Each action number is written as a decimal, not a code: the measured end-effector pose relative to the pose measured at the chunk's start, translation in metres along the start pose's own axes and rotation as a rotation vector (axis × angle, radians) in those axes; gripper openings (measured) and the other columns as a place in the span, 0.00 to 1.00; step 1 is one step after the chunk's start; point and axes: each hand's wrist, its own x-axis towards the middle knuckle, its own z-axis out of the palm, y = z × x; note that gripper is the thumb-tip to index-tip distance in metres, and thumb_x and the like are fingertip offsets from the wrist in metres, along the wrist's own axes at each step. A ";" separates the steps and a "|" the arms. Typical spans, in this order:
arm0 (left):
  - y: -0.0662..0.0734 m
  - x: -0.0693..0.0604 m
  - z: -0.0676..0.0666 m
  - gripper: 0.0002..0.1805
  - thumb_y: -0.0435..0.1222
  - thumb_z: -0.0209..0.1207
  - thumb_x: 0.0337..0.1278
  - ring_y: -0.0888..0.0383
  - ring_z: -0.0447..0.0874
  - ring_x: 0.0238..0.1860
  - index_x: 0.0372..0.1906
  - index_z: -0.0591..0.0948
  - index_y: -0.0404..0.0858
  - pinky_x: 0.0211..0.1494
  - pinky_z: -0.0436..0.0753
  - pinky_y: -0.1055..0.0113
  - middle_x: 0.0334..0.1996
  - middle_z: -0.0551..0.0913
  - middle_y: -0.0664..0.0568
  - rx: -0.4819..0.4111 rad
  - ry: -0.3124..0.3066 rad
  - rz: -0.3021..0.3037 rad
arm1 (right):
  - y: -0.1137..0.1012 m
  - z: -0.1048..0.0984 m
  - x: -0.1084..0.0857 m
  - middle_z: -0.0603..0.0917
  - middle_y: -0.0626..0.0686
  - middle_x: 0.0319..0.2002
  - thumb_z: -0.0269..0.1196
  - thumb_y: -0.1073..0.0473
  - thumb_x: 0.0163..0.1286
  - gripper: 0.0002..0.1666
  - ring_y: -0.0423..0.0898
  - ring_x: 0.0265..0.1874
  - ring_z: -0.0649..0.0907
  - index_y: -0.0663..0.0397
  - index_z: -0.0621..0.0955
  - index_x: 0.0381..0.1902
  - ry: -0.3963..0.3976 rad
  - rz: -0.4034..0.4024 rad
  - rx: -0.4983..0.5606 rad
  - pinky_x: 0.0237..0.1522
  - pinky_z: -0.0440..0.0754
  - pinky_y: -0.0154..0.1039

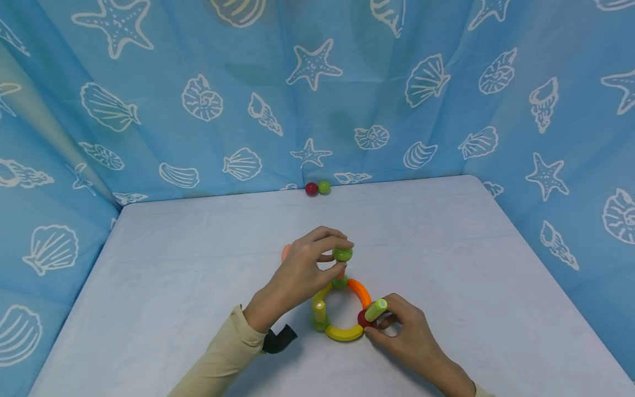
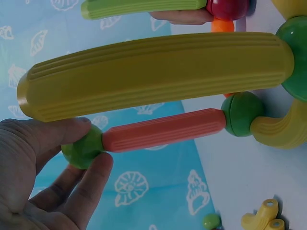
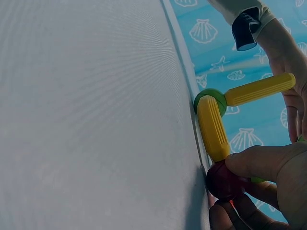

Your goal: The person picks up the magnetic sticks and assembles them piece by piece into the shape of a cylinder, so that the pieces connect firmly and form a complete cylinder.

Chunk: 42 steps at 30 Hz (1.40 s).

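Observation:
A ring of curved rods lies on the table, with a yellow rod (image 1: 344, 333) at the front and an orange rod (image 1: 361, 292) at the right, joined by balls. Three straight rods rise from it: a yellow rod (image 2: 158, 76), a light green rod (image 1: 376, 310) and a coral rod (image 2: 165, 130). My left hand (image 1: 305, 263) pinches the light green ball (image 2: 84, 147) atop the coral rod, whose foot meets a green ball (image 2: 243, 114). My right hand (image 1: 408, 332) grips the dark red ball (image 3: 225, 180) beneath the light green rod.
At the table's back edge sit a red ball (image 1: 311, 189) and a green ball (image 1: 324, 187). A coral piece (image 1: 285, 252) shows partly behind my left hand. Yellow branched pieces (image 2: 263, 216) lie on the white table (image 1: 198, 259). A patterned blue curtain (image 1: 278, 121) encloses it.

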 end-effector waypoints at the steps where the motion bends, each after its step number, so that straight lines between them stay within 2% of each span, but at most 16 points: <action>1: 0.000 0.000 0.000 0.19 0.26 0.69 0.54 0.64 0.81 0.49 0.52 0.85 0.40 0.46 0.82 0.74 0.52 0.79 0.54 0.002 0.001 0.000 | 0.000 0.000 0.000 0.81 0.41 0.38 0.79 0.73 0.47 0.27 0.41 0.34 0.83 0.43 0.81 0.40 0.001 0.001 -0.002 0.31 0.86 0.38; 14: 0.000 0.000 0.000 0.20 0.26 0.69 0.54 0.63 0.81 0.49 0.53 0.84 0.39 0.46 0.82 0.74 0.52 0.79 0.54 0.011 -0.002 0.022 | -0.002 0.001 0.000 0.81 0.41 0.38 0.79 0.73 0.46 0.28 0.42 0.33 0.83 0.43 0.81 0.40 0.010 0.006 -0.004 0.31 0.86 0.38; 30: 0.002 -0.003 -0.004 0.22 0.28 0.71 0.53 0.64 0.80 0.51 0.55 0.82 0.40 0.48 0.83 0.71 0.54 0.79 0.55 0.041 0.003 -0.005 | -0.002 0.001 -0.001 0.81 0.40 0.38 0.79 0.72 0.48 0.27 0.42 0.33 0.83 0.42 0.81 0.40 0.006 0.011 -0.008 0.31 0.86 0.38; 36: 0.002 -0.011 -0.011 0.24 0.30 0.73 0.51 0.62 0.78 0.54 0.55 0.82 0.40 0.47 0.84 0.70 0.55 0.78 0.55 0.070 0.052 -0.001 | -0.002 0.001 -0.001 0.80 0.40 0.38 0.78 0.73 0.47 0.27 0.42 0.34 0.83 0.43 0.81 0.40 0.003 0.033 -0.008 0.32 0.86 0.37; 42: -0.002 -0.028 -0.017 0.24 0.31 0.74 0.50 0.61 0.81 0.51 0.54 0.83 0.41 0.44 0.84 0.71 0.54 0.79 0.56 0.086 0.109 -0.026 | -0.002 0.001 0.000 0.80 0.40 0.38 0.78 0.74 0.46 0.28 0.41 0.34 0.83 0.43 0.81 0.40 0.003 0.040 -0.025 0.32 0.86 0.37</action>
